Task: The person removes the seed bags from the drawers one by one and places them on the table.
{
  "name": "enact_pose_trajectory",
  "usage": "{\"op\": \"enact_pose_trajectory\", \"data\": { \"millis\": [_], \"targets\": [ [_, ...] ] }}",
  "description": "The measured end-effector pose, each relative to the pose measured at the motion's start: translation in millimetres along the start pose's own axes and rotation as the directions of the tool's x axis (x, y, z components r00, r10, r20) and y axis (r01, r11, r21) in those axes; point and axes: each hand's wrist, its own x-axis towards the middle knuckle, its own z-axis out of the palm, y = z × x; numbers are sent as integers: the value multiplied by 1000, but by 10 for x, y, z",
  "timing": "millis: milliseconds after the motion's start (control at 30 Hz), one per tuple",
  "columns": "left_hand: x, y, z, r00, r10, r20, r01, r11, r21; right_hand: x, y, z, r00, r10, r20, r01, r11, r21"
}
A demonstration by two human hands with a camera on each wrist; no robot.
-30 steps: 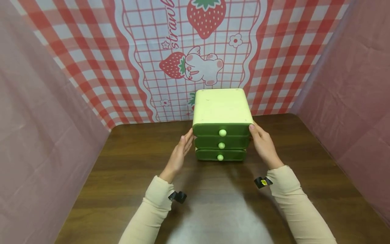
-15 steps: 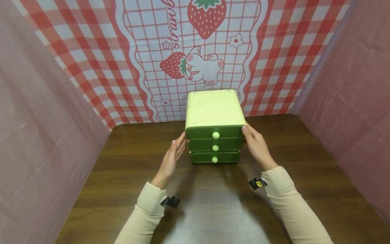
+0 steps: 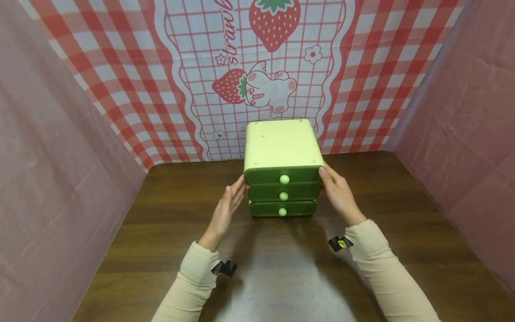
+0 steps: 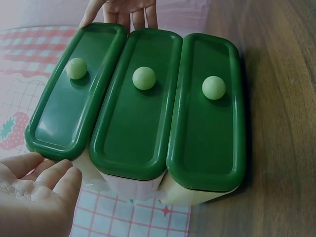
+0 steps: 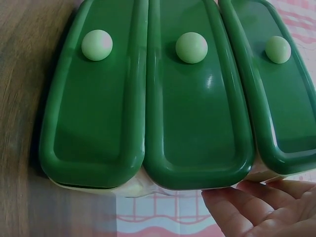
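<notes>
A small three-drawer chest (image 3: pixel 283 143) stands upright towards the back of the table, with a pale yellow-green top, dark green drawer fronts and round light green knobs. All three drawers look pushed in. My left hand (image 3: pixel 223 212) lies with extended fingers against the chest's left side, near the upper drawer. On the opposite side my right hand (image 3: pixel 339 192) rests its thumb at the upper front corner, its fingers along the side wall. The right wrist view shows those fingers (image 5: pixel 247 202) touching the side, partly hidden under the drawer edge.
The brown wooden table (image 3: pixel 161 250) runs up to a red-and-white checked strawberry cloth (image 3: pixel 185 89) behind the chest. Pink cloth walls (image 3: pixel 60 156) flank both sides. Each wrist carries a small black camera (image 3: pixel 225 268).
The chest has shifted left and slightly towards me, both hands moving along with it. Over the last half second it has barely moved.
</notes>
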Motion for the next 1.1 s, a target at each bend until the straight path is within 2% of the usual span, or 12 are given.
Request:
{"op": "enact_pose_trajectory", "data": {
  "millis": [467,633,867,967,1100],
  "targets": [
    [1,6,-44,1000,-2,-7,2,1000,-18,11,-4,19,999,37,10,-38,997,74],
    [58,11,-76,1000,1,-12,-1,999,-41,-12,1,-13,999,49,11,-50,992,120],
    [186,39,-105,1000,-6,-29,5,1000,-25,-69,-37,-73,999,48,5,-48,986,161],
    [250,57,-112,999,-27,-43,27,1000,-15,-94,-69,-92,999,40,-29,-35,984,176],
    [353,90,-110,995,-58,-75,58,998,0,-114,-122,-100,988,-3,-152,31,983,182]
  ]
}}
